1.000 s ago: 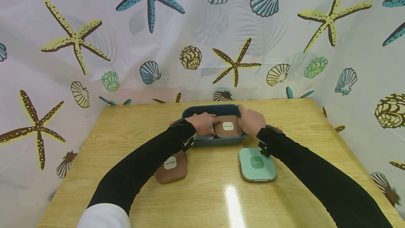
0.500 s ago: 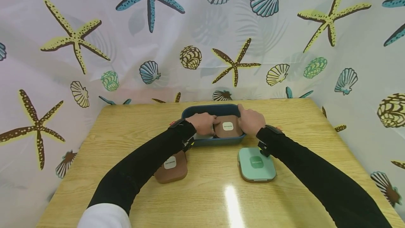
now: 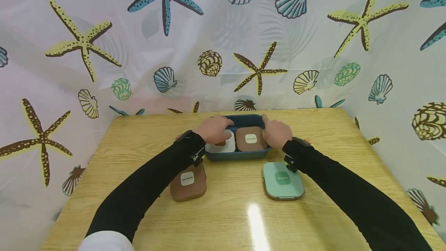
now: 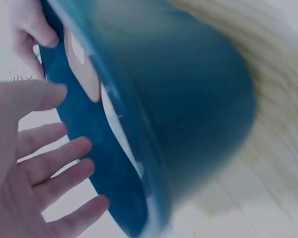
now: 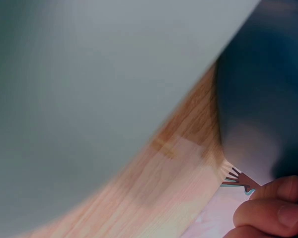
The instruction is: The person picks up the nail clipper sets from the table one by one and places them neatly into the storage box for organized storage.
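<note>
Head view: with the left hand [image 3: 213, 129], fingers spread, above the white box [image 3: 228, 145], the bin [image 3: 240, 156] seemed best steadied by the right hand [image 3: 278, 134], apparently gripping its end.

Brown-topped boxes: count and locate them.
2: one box in the blue bin, beside the right hand; a second box on the table, partly hidden by the left sleeve. Others may be hidden in the bin.
</note>
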Motion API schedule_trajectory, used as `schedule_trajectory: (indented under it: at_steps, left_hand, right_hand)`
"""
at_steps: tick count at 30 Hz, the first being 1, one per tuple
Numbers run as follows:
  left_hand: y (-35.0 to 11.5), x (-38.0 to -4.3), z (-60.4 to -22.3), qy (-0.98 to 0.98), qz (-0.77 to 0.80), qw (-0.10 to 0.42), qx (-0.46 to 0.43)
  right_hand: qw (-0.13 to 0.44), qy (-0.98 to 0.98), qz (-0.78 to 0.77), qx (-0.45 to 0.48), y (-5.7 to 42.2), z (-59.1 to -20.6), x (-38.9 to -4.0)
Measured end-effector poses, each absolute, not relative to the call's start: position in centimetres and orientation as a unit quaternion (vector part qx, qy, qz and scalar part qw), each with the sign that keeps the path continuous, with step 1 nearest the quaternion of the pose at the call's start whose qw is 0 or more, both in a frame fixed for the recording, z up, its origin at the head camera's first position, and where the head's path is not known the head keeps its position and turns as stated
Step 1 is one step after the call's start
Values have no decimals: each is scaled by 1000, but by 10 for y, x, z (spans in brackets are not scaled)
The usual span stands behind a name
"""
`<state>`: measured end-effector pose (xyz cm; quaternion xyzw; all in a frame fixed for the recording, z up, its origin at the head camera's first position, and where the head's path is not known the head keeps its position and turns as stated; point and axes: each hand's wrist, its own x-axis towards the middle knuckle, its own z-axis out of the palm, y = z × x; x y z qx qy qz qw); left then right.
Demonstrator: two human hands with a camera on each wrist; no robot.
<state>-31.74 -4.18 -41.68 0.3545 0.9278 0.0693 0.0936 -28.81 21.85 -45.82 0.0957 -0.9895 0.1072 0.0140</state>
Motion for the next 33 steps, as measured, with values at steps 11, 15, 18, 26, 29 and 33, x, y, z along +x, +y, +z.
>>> schedule_trajectory:
  at_steps: [11, 15, 18, 26, 29, 33]
  left_hand:
    - [-86, -316, -427, 974, 106, -26, 200]
    - [-92, -316, -434, 983, 75, 14, 166]
    - [-92, -316, -438, 984, 55, 38, 163]
    - [-87, -315, -442, 987, 48, 37, 150]
    - [-86, -315, -445, 987, 51, 32, 149]
    - [-85, -316, -452, 988, 57, 31, 140]
  right_hand:
    - [12, -988, 113, 105, 222, -458, -287]
    - [12, -988, 110, 107, 222, -460, -288]
    - [10, -988, 109, 107, 222, -460, -288]
    - [13, -988, 107, 108, 221, -460, -291]
    - [9, -988, 106, 108, 221, -461, -291]
    - [5, -987, 116, 109, 221, -458, -288]
